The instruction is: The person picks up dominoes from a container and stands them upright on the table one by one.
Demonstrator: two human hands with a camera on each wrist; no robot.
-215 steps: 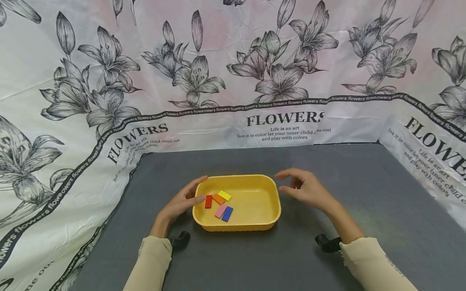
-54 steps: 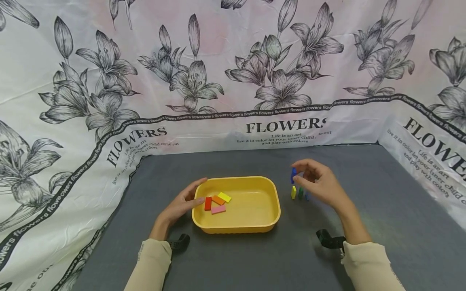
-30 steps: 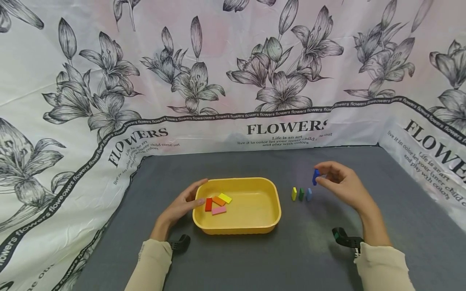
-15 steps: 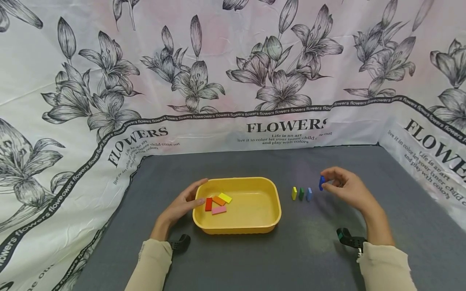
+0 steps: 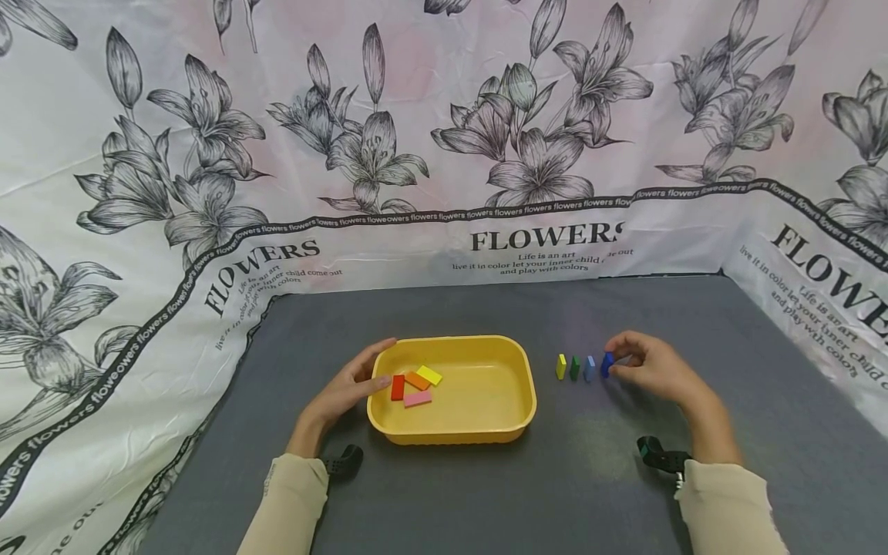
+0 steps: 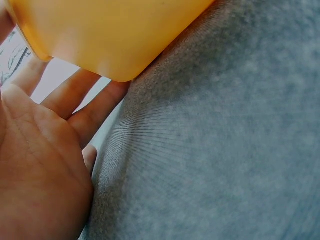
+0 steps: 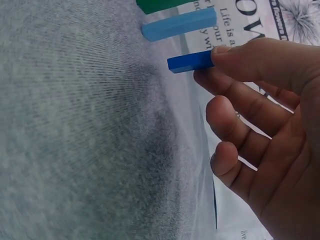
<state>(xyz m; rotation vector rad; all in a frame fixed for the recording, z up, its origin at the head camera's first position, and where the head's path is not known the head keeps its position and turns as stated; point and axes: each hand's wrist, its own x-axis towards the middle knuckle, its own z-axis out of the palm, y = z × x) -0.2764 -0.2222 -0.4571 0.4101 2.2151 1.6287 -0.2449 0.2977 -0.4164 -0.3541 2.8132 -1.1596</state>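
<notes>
The grey tabletop point(image 5: 458, 501) runs toward six o'clock of the yellow tray point(image 5: 461, 433), whose nine-o'clock rim the left hand point(image 5: 341, 388) grips. The right hand point(image 5: 654, 369), the nearer, pinches the dark blue block point(image 5: 607, 364) at its own nine o'clock, long axis upright (whether it touches down, one cannot tell), a narrow gap from the light blue block point(image 5: 590, 370) further toward nine.

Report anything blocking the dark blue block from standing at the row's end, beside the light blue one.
Nothing visible blocks it. The right hand pinches the dark blue block there; its nearest neighbour, the light blue block, stands apart to one side, bare table between them.
</notes>
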